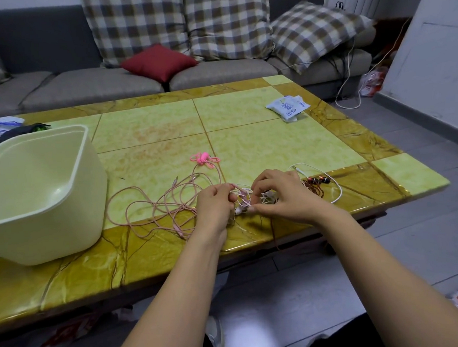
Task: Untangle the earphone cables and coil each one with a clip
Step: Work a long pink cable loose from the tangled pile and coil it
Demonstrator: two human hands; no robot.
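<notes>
Both hands work at the near edge of the table [247,145].

- The left hand [216,205] has curled fingers, its tips pinching the tangle [243,201] of pale cables.
- The right hand [282,194] has bent fingers, its fingertips pinching the same tangle from the other side.
- The tangle is held between the hands, just above the table's edge.
- The pink cable [155,203] trails left from the tangle in loose loops on the table.
- The white cable [336,187] arcs out to the right of the right hand.
- The brown earphones [317,180] lie beside that arc.
- A bright pink bundle [203,158] lies farther in, apart from the rest; I cannot tell whether it is a clip or a coil.
- A cream tub [38,194] stands at the left.
- A white packet [288,108] lies at the far right.
- A grey sofa [85,85] stands behind the table.
</notes>
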